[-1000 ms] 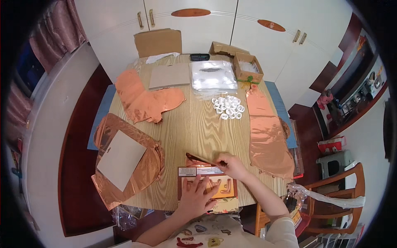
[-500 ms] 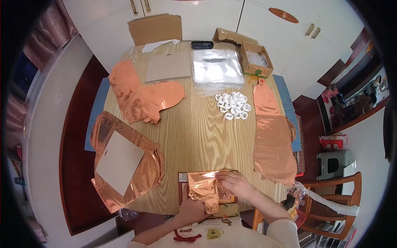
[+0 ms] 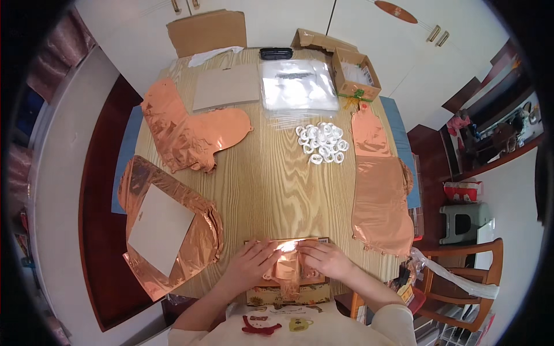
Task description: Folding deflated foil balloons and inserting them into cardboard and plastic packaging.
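A copper-coloured foil balloon (image 3: 287, 270), folded into a small bundle, lies before me at the near edge of the table. My left hand (image 3: 252, 264) grips its upper left side, fingers laid together across the foil. My right hand (image 3: 326, 259) holds its upper right side, fingertips close to those of the left. Both thumbs are hidden. Under the bundle is a flat patterned box or board (image 3: 316, 293), mostly covered by foil and hands.
More copper foil balloons lie at the far left (image 3: 187, 130), near left under a pale card (image 3: 161, 230), and right (image 3: 382, 196). White rings (image 3: 321, 142) are heaped mid-table. Behind them are clear plastic bags (image 3: 299, 86), a grey-beige card (image 3: 226, 87) and a cardboard box (image 3: 356, 75).
My left hand has come up from beneath the foil's left side to its upper left. The right hand stays at the upper right, and the bundle looks narrower.
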`<action>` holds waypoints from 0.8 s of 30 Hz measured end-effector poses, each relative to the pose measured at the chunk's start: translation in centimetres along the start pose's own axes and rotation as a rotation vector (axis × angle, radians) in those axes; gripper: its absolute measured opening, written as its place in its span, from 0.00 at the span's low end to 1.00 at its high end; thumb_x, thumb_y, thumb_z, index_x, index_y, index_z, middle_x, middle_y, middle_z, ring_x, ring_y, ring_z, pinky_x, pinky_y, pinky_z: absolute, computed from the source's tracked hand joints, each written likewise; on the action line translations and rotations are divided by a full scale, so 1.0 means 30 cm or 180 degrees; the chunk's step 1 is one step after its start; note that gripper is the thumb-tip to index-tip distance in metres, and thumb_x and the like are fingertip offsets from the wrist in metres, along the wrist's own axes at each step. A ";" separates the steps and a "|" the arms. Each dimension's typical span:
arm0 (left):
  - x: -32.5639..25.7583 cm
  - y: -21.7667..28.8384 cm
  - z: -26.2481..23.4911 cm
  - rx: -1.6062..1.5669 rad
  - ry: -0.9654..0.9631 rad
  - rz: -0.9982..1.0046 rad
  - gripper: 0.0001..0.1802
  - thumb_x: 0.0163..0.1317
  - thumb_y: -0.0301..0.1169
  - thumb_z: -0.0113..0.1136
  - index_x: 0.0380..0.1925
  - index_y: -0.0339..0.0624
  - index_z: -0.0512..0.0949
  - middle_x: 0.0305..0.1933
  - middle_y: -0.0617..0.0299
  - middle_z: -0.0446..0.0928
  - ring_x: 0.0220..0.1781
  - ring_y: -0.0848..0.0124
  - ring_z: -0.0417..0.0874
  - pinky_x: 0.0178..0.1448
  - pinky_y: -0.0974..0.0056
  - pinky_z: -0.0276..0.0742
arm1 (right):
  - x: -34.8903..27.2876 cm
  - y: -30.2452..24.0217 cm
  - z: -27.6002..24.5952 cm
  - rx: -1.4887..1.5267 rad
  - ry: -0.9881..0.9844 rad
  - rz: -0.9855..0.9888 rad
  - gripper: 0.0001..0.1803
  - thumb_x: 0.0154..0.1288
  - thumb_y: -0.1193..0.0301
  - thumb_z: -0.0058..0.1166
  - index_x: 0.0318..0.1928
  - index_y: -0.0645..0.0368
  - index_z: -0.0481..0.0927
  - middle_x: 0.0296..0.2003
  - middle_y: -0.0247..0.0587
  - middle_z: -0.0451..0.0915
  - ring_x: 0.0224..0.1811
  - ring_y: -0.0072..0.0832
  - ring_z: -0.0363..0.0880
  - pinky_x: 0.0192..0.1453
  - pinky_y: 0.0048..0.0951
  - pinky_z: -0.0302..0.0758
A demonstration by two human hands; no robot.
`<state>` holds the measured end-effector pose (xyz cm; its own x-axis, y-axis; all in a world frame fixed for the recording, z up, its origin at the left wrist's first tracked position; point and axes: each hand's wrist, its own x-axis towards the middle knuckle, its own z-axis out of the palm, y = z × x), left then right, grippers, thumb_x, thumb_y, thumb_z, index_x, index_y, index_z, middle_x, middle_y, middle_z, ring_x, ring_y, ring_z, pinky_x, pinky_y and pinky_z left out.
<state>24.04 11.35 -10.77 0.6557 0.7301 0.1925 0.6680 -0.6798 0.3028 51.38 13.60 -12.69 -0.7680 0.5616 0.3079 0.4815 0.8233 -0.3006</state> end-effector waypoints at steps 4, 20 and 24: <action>-0.026 -0.015 0.059 -0.0294 0.0026 0.0054 0.33 0.43 0.31 0.69 0.55 0.39 0.77 0.63 0.55 0.74 0.69 0.58 0.71 0.72 0.51 0.66 | 0.000 0.000 -0.011 -0.0093 0.0053 -0.0184 0.10 0.55 0.70 0.54 0.39 0.55 0.78 0.48 0.35 0.82 0.57 0.29 0.80 0.54 0.27 0.80; -0.045 -0.014 0.053 -0.0235 -0.0018 0.0149 0.30 0.42 0.30 0.67 0.51 0.38 0.80 0.59 0.56 0.79 0.67 0.61 0.75 0.74 0.51 0.65 | -0.020 0.002 -0.024 0.0239 -0.0235 -0.0092 0.11 0.55 0.71 0.57 0.40 0.55 0.82 0.50 0.36 0.84 0.58 0.31 0.80 0.60 0.30 0.79; -0.025 -0.014 -0.031 -0.0523 -0.0474 0.0059 0.26 0.50 0.34 0.63 0.51 0.36 0.79 0.59 0.54 0.79 0.67 0.60 0.74 0.75 0.49 0.63 | -0.038 0.006 -0.006 0.0342 -0.0177 -0.0094 0.13 0.52 0.69 0.61 0.40 0.56 0.82 0.48 0.36 0.84 0.58 0.31 0.80 0.61 0.30 0.78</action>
<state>22.95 11.15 -10.17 0.7202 0.6909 0.0632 0.5971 -0.6635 0.4508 52.41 13.12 -12.92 -0.8049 0.5292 0.2684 0.4125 0.8242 -0.3881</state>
